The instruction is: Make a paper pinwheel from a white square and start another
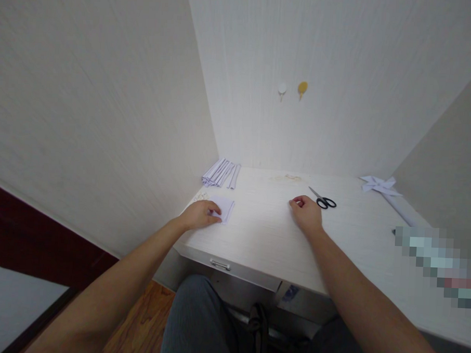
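My left hand (pixel 200 214) rests on the white desk (pixel 264 230) with its fingers curled onto the near corner of a small stack of white paper squares (pixel 224 207). My right hand (pixel 306 213) lies on the desk's middle, fingers curled in with nothing visible in them. Black-handled scissors (pixel 322 199) lie just right of and beyond the right hand, not touched.
A bundle of folded white paper strips (pixel 221 174) lies at the back left by the wall. A white paper pinwheel (pixel 379 186) on a paper stick lies at the right. Two wall hooks (pixel 292 89) sit above. A drawer handle (pixel 219 265) is below the desk edge.
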The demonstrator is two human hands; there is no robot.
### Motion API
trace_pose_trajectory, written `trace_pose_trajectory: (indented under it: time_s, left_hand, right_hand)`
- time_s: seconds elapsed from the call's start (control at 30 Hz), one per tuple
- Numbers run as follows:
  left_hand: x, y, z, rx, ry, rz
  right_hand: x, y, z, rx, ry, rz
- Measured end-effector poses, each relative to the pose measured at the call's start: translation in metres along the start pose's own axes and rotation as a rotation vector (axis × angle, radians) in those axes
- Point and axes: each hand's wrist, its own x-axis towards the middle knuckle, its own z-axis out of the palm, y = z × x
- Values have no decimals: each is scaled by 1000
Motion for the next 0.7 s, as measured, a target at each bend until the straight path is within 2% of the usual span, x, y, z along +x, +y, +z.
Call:
trace_pose_trajectory:
  time_s: [0.23,0.4,0.5,0.57,0.63,0.7]
  left_hand:
    - [3,0,-1,-43,-12,25]
    - [-4,8,2,-126,79,47]
    - [-6,13,-14,-197,220,-19]
    - [-8,20,-32,-245,404,-71]
    - [-11,33,-50,-318,576,-100]
    - [-18,53,-61,-419,684,-97]
  right_hand:
    - [2,3,1,2,0,-9]
    - [3,3,1,19,-11,-16]
    - [2,1,-2,49,-23,-15]
    - [1,-2,-4,80,-22,-9]
    - [-1,-6,-7,121,-17,3]
    - [-5,-13,-10,180,-25,4]
